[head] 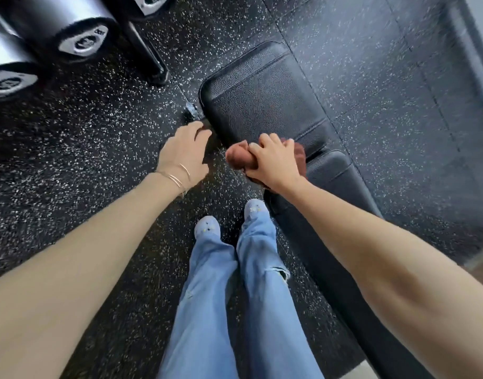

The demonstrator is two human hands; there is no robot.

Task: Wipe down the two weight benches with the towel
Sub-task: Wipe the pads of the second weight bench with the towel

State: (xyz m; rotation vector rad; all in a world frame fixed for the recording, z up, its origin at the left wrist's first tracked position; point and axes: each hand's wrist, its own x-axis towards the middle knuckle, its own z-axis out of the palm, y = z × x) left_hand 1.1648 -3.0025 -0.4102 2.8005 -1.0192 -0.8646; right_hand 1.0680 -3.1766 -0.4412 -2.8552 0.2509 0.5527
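A black padded weight bench [265,99] runs from upper middle down to the lower right, its seat pad and longer back pad split by a gap. My right hand [273,160] grips a bunched reddish-brown towel [239,158] over the bench's left edge, near that gap. My left hand [184,153] hovers just left of the bench beside its frame, fingers curled loosely and holding nothing. Only one bench is in view.
Large dumbbells [81,42] with black ends rest on a rack at the upper left, and a black rack leg [150,58] stands on the speckled rubber floor. My legs in blue jeans and light shoes [207,228] stand just left of the bench. A pale wall lies at the right edge.
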